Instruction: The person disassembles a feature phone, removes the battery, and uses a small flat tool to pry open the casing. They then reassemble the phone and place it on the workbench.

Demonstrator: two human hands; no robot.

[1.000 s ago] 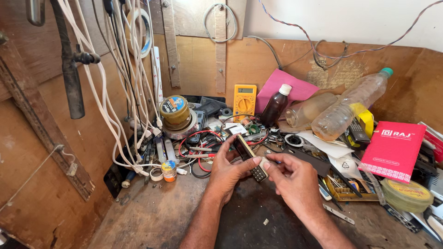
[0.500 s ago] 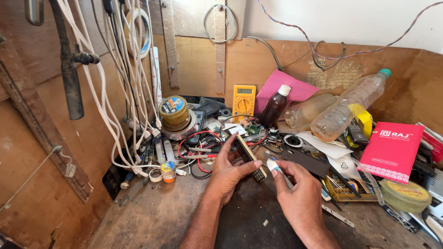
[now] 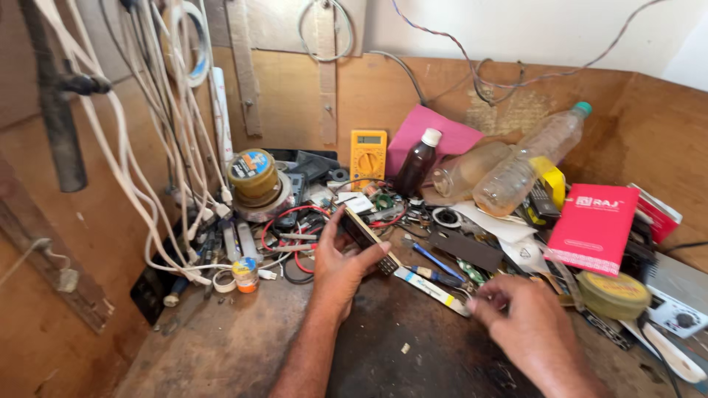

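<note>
Right hand [image 3: 527, 328] withdrawn, tweezers [image 3: 431, 287] beside phone [image 3: 369, 239]

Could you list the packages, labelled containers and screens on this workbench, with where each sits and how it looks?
Red box: right side, flat rectangular, white print.
Yellow multimeter: against the back wall, small grey screen, round dial.
Solder tin: left of centre, round, blue-and-yellow lid label.
Dark bottle: centre back, brown, white cap.
Phone: in the left hand, dark screen, keypad.

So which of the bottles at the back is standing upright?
The small dark brown bottle with the white cap, standing in front of the pink card. The two clear plastic bottles to its right both lie tilted on the clutter.
</note>
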